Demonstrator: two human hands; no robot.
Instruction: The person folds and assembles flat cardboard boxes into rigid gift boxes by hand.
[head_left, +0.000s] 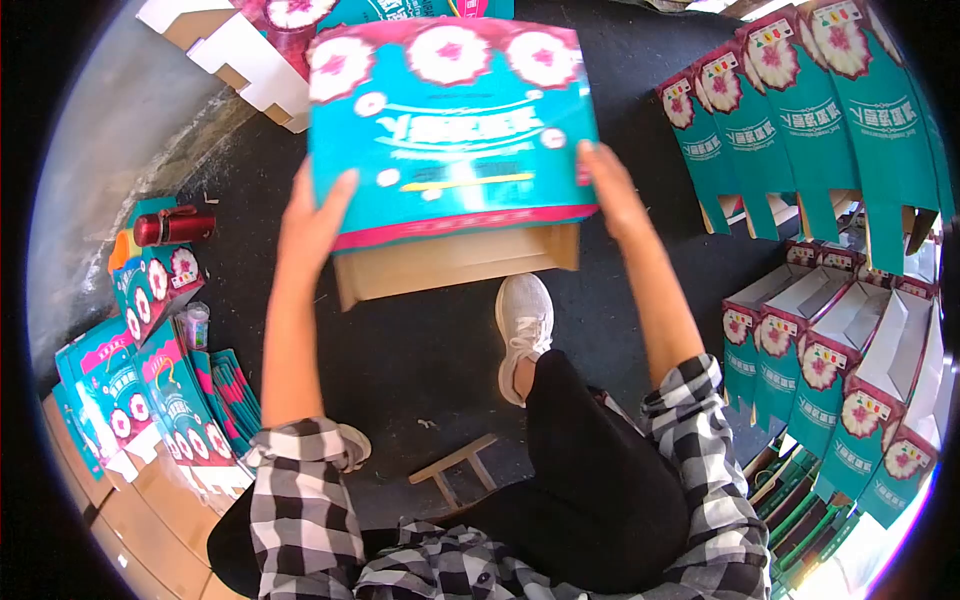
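Note:
Between my two hands I hold a teal and magenta cardboard box (455,130) printed with white-and-pink fruit slices. Its near end shows a bare brown cardboard flap or opening (460,265). My left hand (315,215) grips the box's left side, thumb on the printed face. On the opposite side, my right hand (608,190) grips the right edge, its fingers partly hidden. The box is held up over the dark floor, above my white shoe (524,320).
Several similar boxes stand stacked at the right (790,110), with open-topped ones (840,330) below. Flat printed cartons (185,405) lie at the left on brown boxes (150,510). A red flask (172,228) sits near the wall. A small wooden frame (455,470) is by my legs.

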